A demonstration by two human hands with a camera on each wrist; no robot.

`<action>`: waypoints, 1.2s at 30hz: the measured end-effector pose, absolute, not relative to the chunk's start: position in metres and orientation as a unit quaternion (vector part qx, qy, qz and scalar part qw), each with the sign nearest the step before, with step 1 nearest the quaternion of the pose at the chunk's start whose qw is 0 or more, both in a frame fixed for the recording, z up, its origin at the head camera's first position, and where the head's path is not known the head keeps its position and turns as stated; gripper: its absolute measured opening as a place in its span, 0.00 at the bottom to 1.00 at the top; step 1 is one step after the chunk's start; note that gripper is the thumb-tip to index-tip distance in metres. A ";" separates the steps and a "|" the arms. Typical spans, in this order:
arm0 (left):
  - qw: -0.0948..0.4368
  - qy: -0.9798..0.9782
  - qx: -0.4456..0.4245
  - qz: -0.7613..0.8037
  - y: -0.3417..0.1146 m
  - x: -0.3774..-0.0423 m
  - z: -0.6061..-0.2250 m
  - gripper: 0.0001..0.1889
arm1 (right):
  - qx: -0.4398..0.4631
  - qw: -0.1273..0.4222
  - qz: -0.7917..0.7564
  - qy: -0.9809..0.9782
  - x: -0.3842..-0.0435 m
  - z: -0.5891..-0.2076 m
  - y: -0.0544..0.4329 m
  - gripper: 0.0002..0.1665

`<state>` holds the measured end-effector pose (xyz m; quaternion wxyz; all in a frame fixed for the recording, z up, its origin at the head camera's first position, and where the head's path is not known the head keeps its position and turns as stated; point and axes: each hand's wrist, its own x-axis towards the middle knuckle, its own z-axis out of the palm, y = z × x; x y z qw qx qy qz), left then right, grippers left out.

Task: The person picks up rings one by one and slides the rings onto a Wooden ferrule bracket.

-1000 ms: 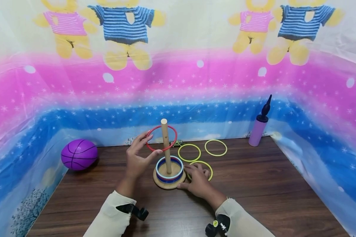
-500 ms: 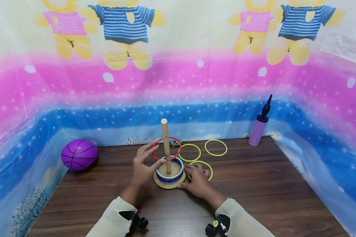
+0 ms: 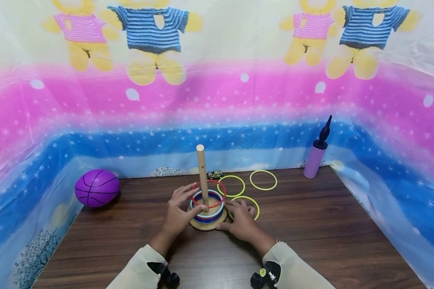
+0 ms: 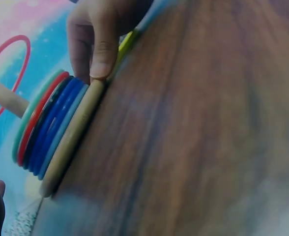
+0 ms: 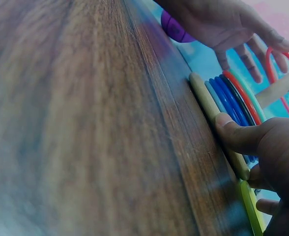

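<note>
Thumb and fingers of my left hand (image 3: pixel 179 214) pinch a red ring (image 3: pixel 225 192) at its left side. This ring encircles the wooden peg (image 3: pixel 202 172) of a ring toss stand, low down and just above the stacked rings (image 4: pixel 56 123). That stack has a pale aqua ring on top, with red, dark and blue ones below, all lying on the stand's round wooden base (image 3: pixel 202 228). My right hand (image 3: pixel 243 220) grips the base at its right edge, the thumb (image 5: pixel 228 123) on the rim and the fingers round the far side.
Three yellow rings, one partly behind my right hand, lie right of the stand: a near ring (image 3: pixel 259 210), a middle ring (image 3: pixel 244 186) and a far ring (image 3: pixel 276 180). A toy car (image 3: pixel 215 174), purple ball (image 3: pixel 97 188) and hand pump (image 3: pixel 314 160) stand near the cloth backdrop (image 3: pixel 217 140).
My left hand has brought the red ring down along the peg, from near its top to just over the stack. The right hand keeps its place at the base.
</note>
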<state>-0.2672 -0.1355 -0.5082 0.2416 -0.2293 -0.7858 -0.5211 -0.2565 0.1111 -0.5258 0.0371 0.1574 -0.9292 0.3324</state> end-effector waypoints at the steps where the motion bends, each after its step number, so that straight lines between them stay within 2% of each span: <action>1: 0.238 -0.789 -0.228 -0.519 -0.135 -0.267 -0.510 0.30 | 0.157 0.037 0.332 -0.929 -0.257 -0.526 0.111 0.47; 8: 0.243 -0.788 -0.220 -0.522 -0.138 -0.263 -0.518 0.29 | 0.167 0.041 0.342 -0.924 -0.256 -0.527 0.113 0.47; 17: 0.232 -0.790 -0.216 -0.525 -0.139 -0.262 -0.521 0.29 | 0.167 0.050 0.357 -0.918 -0.255 -0.523 0.111 0.62; 26: 0.235 -0.795 -0.221 -0.513 -0.140 -0.265 -0.525 0.30 | 0.193 0.035 0.377 -0.905 -0.253 -0.518 0.111 0.60; 36: 0.237 -0.811 -0.233 -0.481 -0.142 -0.264 -0.524 0.31 | 0.192 0.019 0.373 -0.908 -0.255 -0.522 0.111 0.66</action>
